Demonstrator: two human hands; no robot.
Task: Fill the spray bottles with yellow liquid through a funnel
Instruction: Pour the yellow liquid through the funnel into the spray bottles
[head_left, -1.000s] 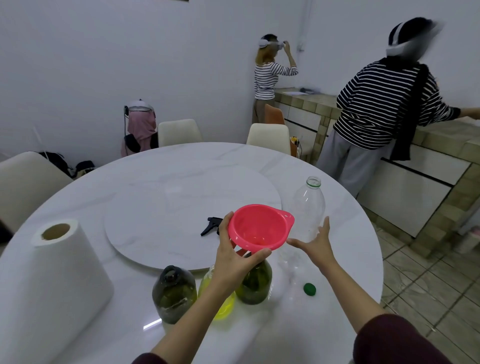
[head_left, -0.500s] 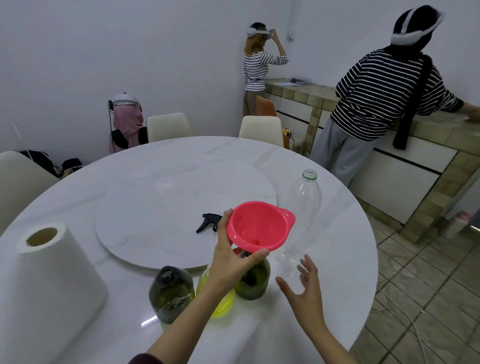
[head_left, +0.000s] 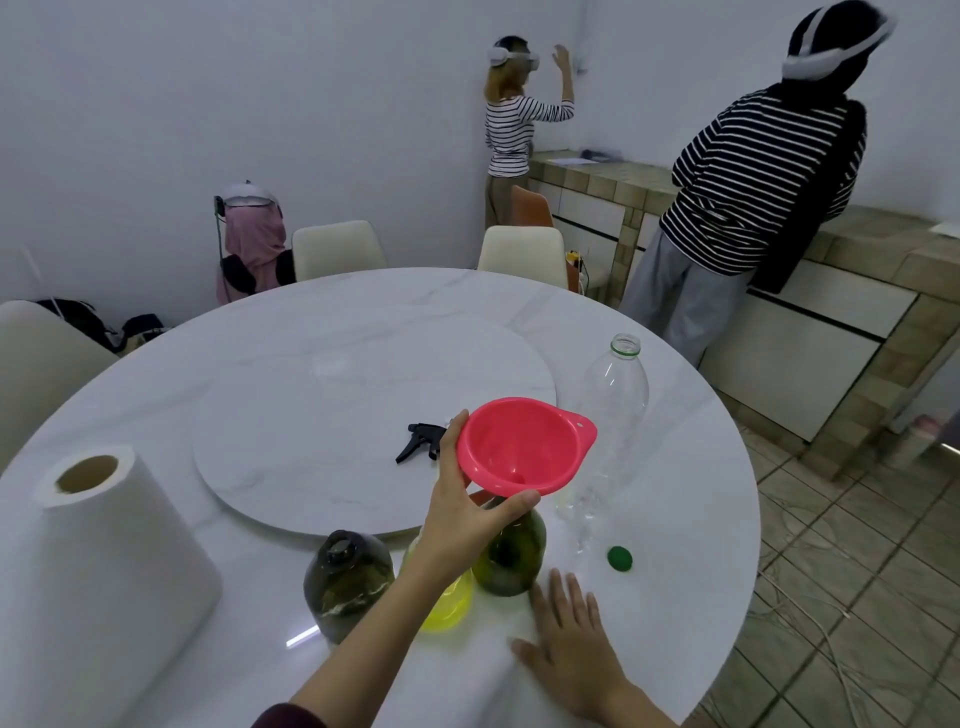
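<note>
The left hand (head_left: 457, 525) pinches the pink funnel (head_left: 524, 447) by its rim, thumb on the near side and fingers on the far side, holding it above the open neck of a green spray bottle (head_left: 511, 558). The right hand (head_left: 569, 639) lies flat on the surface (head_left: 675, 519), fingers spread, just beside that bottle. A second dark bottle (head_left: 347, 582) stands to the left, and a bottle of yellow liquid (head_left: 448, 605) sits between the two, largely hidden by the left forearm.

Risks, as judged: the funnel spout could miss the neck or tip the unsteadied bottle, since neither hand grips it; the forearm crossing over the yellow bottle could knock it.

Surroundings: an uncapped clear plastic bottle (head_left: 615, 395) stands just behind the funnel, its green cap (head_left: 620, 559) on the surface nearby. A black spray trigger head (head_left: 420, 440) lies on the turntable (head_left: 322, 415); a paper towel roll (head_left: 114, 561) stands at left.
</note>
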